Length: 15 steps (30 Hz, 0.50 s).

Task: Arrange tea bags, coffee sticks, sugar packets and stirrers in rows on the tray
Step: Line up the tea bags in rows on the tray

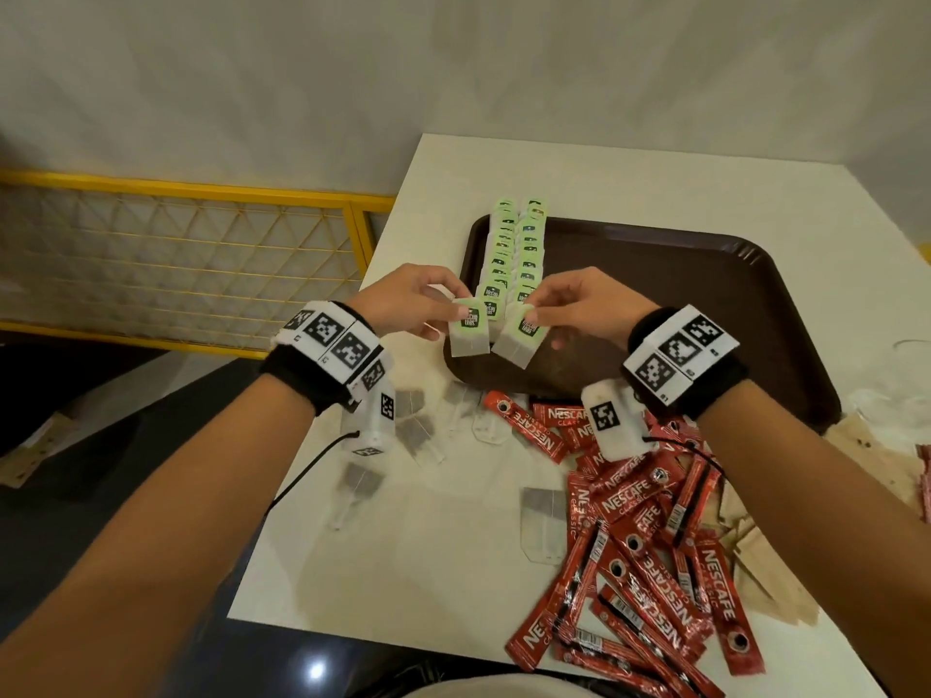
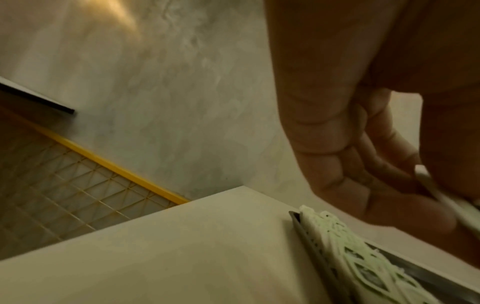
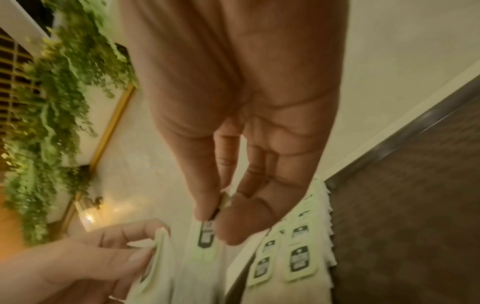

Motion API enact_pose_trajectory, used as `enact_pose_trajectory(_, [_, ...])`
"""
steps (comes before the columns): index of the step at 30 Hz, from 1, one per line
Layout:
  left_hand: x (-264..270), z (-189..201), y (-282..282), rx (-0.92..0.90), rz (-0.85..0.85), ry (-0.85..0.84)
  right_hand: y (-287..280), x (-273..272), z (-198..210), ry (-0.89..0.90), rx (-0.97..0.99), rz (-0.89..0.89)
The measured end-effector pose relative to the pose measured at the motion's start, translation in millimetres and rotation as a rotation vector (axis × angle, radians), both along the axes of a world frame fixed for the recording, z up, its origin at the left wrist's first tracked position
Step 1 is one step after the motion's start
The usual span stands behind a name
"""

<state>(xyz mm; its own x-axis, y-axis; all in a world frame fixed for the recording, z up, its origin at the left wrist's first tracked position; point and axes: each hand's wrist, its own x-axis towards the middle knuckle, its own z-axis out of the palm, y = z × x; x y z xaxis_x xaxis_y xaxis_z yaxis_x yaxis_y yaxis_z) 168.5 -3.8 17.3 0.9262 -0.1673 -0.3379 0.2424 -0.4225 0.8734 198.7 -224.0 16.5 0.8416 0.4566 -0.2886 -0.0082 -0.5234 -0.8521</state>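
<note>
- on my head cam the left hand (image 1: 408, 302) is pinching a tea bag (image 1: 469, 333) by its green tag, thumb and fingers closed on it, hanging over the near left corner of the brown tray (image 1: 705, 304)
- right hand (image 1: 579, 307) is doing the same with a second tea bag (image 1: 521, 337), fingertips clamped on the tag, bag tilted and just beside the left one
- two rows of tea bags (image 1: 516, 249) are overlapped along the tray's left edge, running away from me
- loose tea bags (image 1: 418, 430) lie on the white table (image 1: 403, 561) near the tray's near edge
- pile of red coffee sticks (image 1: 650, 546) sits on the table by my right forearm, brown paper packets (image 1: 755, 561) just right of them
- right wrist cam shows the thumb and forefinger squeezing the tag (image 3: 207, 232), rows on the tray right beside it
- left wrist cam is blurry, the pinch is at the frame edge
</note>
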Motion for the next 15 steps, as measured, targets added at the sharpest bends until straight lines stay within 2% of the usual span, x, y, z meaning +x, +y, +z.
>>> enact_pose_trajectory(6, [27, -18, -9, 0.078, -0.078, 0.04, 10, 27, -14, 0.1, -0.176, 0.046])
enact_pose_trajectory(15, [51, -33, -23, 0.37, -0.03, -0.116, 24, 44, -24, -0.116, -0.455, 0.045])
